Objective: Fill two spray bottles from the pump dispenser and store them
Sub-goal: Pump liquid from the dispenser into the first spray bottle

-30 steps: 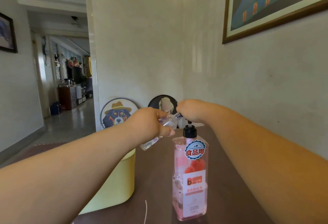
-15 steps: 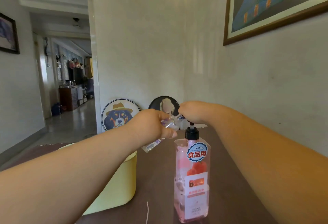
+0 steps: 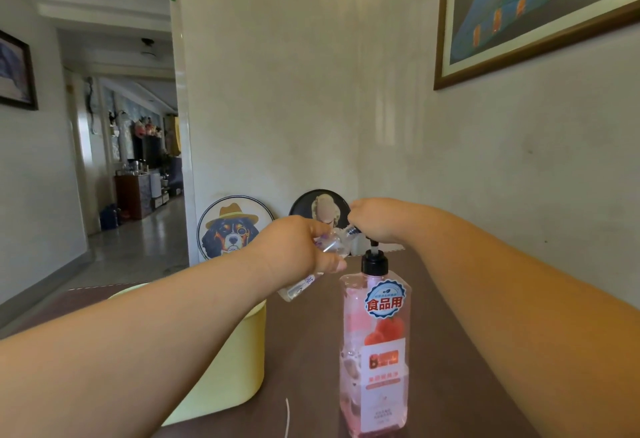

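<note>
A tall pink pump dispenser (image 3: 375, 344) with a black collar stands on the dark brown table (image 3: 311, 351). My right hand (image 3: 375, 221) is closed over its pump head, which is hidden under the fist. My left hand (image 3: 298, 247) grips a small clear spray bottle (image 3: 301, 287), tilted with its mouth up by the pump spout and its base sticking out below the fingers. The spout tip touches or nearly touches the bottle's mouth; I cannot tell which.
A pale yellow round bin (image 3: 225, 361) stands on the table under my left forearm. Two round picture plates (image 3: 233, 226) lean on the wall behind the table. The wall runs close along the right. A hallway opens at the left.
The view has shifted slightly, so bottle and hands sit lower in frame. Both hands keep the same grips; the pump stem shows a little more above the collar.
</note>
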